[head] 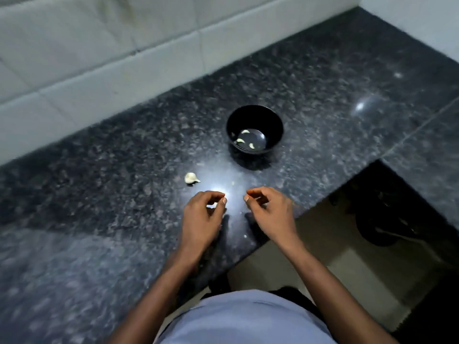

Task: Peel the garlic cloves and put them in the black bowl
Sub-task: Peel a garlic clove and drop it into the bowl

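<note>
This is a home kitchen. A polished, dark speckled granite surface (99, 194) turns a corner along a wall of large pale tiles (99, 58) with visible grout lines and some staining. A small black bowl (254, 120) with peeled garlic cloves (244, 141) stands on the stone, and a garlic piece (191, 178) lies near it. Below the counter's edge, a beige tiled floor (335, 256) shows.

A round black bowl (254, 130) sits at frame centre on a dark speckled granite counter (99, 194), three pale peeled garlic cloves (244, 140) inside. A white unpeeled garlic piece (191, 178) lies lower left of it. Below, the left hand (202, 217) and right hand (269, 212) hover apart, fingers curled; whether the left pinches something pale is unclear.
</note>
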